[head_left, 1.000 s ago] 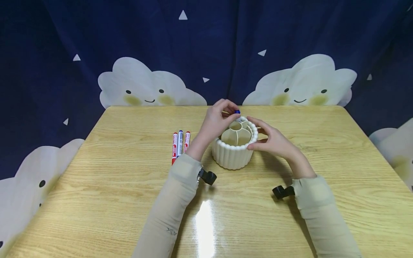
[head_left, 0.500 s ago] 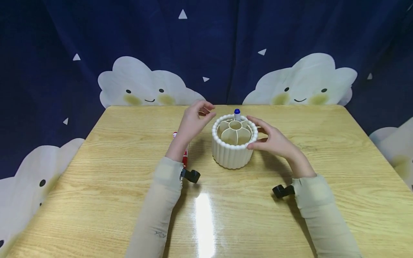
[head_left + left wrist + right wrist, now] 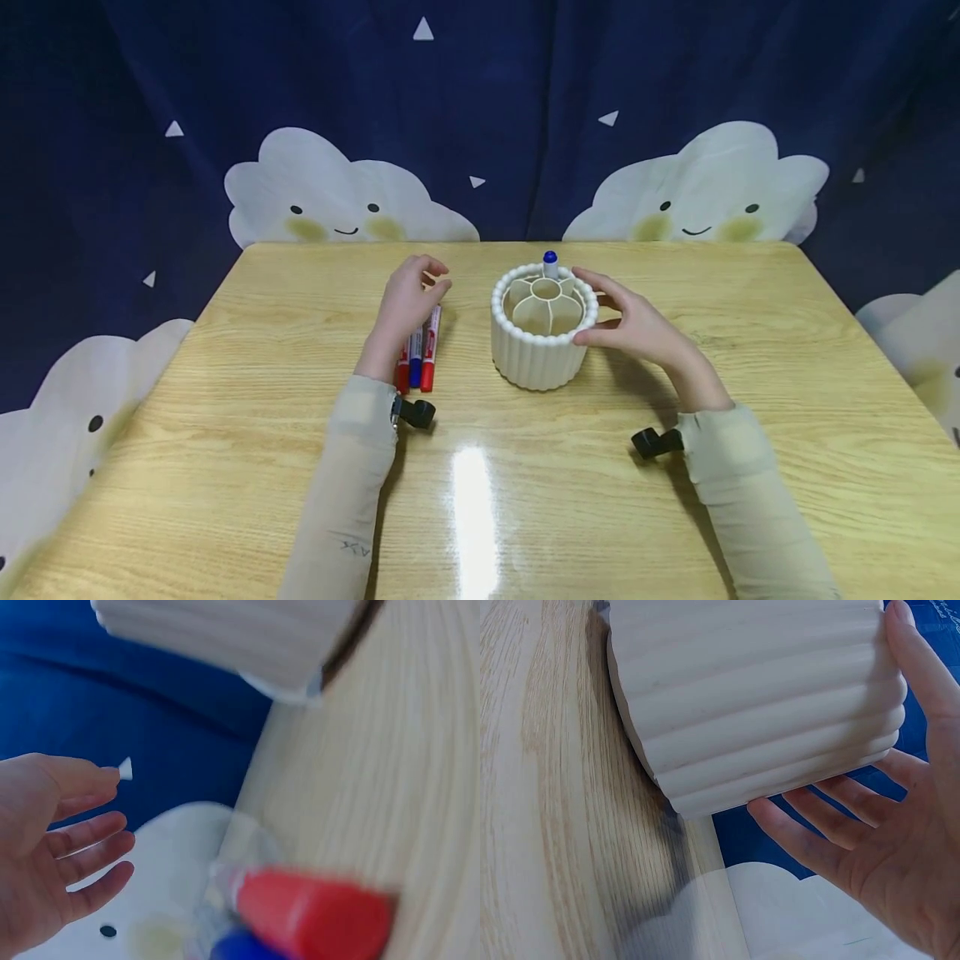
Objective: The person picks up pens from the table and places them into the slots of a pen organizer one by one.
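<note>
A cream, ribbed pen holder [image 3: 538, 362] with a beaded rim and divided compartments stands upright on the table. One marker with a blue end [image 3: 551, 265] pokes up from its back compartment. My right hand [image 3: 637, 329] holds the holder's right side, thumb at the near rim and fingers farther round, as the right wrist view [image 3: 885, 847] also shows. Over the loose markers hovers my left hand [image 3: 408, 300], its fingers loosely bent and nothing between them. Below it lie a red marker [image 3: 431, 354], a blue marker [image 3: 416, 367] and another red marker [image 3: 402, 375], partly hidden by hand and wrist.
The wooden table [image 3: 600, 517] runs back to a dark blue curtain [image 3: 510, 100] printed with clouds. Black wrist cameras [image 3: 417, 413] sit at both cuffs. A bright reflection lies on the tabletop in front of the holder.
My left hand has let go of the blue-ended marker at the holder, leaving it upright there, and moved left over the loose markers. The right hand stays on the holder.
</note>
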The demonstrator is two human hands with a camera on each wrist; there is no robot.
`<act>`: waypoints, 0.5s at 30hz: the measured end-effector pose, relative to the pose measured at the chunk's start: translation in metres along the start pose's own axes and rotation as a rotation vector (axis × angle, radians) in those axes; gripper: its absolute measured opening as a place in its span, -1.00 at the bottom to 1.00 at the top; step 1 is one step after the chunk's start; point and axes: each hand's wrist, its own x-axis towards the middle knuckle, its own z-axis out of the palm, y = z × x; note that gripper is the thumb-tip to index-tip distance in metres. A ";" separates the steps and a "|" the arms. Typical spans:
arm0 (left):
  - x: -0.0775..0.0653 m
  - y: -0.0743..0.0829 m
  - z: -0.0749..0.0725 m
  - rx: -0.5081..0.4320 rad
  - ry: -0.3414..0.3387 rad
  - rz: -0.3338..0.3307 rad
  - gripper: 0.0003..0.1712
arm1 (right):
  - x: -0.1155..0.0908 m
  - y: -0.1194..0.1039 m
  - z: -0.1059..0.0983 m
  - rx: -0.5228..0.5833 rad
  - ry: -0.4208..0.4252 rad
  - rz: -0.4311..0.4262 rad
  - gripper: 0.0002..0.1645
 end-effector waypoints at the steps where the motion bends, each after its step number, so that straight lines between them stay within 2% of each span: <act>1: -0.001 -0.004 -0.002 0.019 -0.004 -0.016 -0.74 | 0.000 0.000 0.000 -0.005 -0.003 0.000 0.01; 7: -0.007 -0.021 -0.014 0.112 -0.061 -0.113 -0.68 | 0.000 -0.001 0.001 -0.009 -0.001 0.006 0.02; 15: -0.009 -0.029 -0.022 0.239 -0.226 -0.254 -0.59 | 0.000 -0.002 0.000 -0.011 0.007 0.002 0.02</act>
